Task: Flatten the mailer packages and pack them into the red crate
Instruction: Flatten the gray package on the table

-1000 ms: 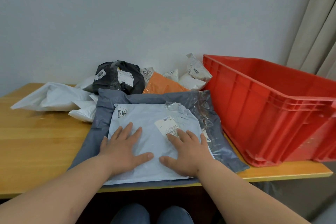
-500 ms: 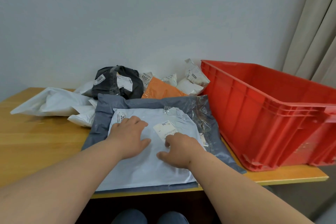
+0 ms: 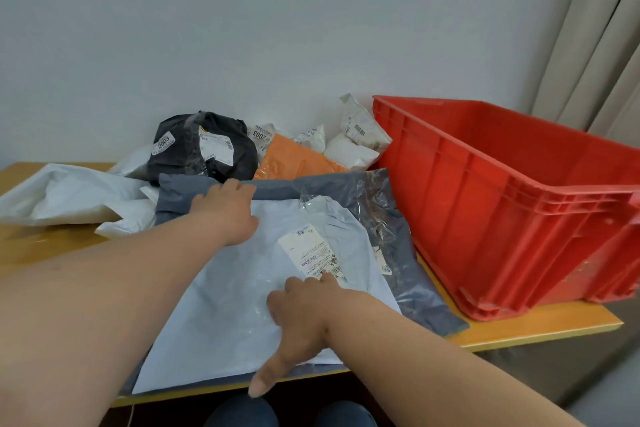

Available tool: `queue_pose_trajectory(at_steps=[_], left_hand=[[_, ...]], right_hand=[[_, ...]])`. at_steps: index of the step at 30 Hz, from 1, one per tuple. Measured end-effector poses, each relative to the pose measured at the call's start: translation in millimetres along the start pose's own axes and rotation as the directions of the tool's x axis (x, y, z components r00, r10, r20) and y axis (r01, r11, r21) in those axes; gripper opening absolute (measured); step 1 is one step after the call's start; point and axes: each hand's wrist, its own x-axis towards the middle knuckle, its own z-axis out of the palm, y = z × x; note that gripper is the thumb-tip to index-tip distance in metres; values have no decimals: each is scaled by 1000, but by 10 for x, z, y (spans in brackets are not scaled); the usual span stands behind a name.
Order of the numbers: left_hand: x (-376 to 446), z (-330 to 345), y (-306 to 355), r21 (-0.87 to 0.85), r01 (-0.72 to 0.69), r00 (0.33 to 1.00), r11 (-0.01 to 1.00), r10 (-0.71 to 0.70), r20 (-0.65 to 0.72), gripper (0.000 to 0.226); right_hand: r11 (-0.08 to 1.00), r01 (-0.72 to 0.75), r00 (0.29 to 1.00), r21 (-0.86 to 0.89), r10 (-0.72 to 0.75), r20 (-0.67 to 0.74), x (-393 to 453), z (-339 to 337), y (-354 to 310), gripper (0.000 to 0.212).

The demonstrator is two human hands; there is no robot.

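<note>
Pale blue-white plastic, that was the flat poly mailer (image 3: 242, 291) under both hands, lying on top of the bigger grey poly mailer (image 3: 391, 229) at the front of the wooden table (image 3: 41, 246). A second earlier both palms had been spread side by side, pressing its middle. Now they had parted: the left hand (image 3: 227, 211) had slid up to the far left corner, reaching onto the grey one, while the right hand (image 3: 299, 319) had drawn back toward the near edge, thumb stretched past the table's lip. My guess: pressing was over and the lift was being set up.

Grips were hard to call. The left hand's fingers bent over the far edge, but whether they pinched anything, I could not tell. The right hand lay flat-ish, fingertips by the white shipping label (image 3: 311, 253), holding nothing I could see.

The open red plastic crate (image 3: 485, 218) stood just right of the stack; its floor was hidden behind the near wall and its right end was cut off. Behind, the heap of crumpled black, orange and white mailers (image 3: 277, 152) waited unflattened.
</note>
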Motion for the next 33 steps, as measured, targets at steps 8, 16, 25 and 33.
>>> queue_pose_trajectory(at_steps=[8, 16, 25, 33], left_hand=[[446, 80, 44, 53, -47, 999, 997, 47, 5, 66], [627, 195, 157, 83, -30, 989, 996, 18, 145, 69], [861, 208, 316, 75, 14, 996, 997, -20, 82, 58], [745, -113, 204, 57, -90, 996, 994, 91, -6, 13]], right_hand=[[941, 56, 991, -334, -93, -96, 76, 109, -110, 88], [948, 159, 983, -275, -177, -41, -10, -164, -3, 20], [965, 185, 977, -185, -201, -72, -30, -139, 96, 12], [944, 122, 984, -308, -156, -89, -109, -153, 117, 19]])
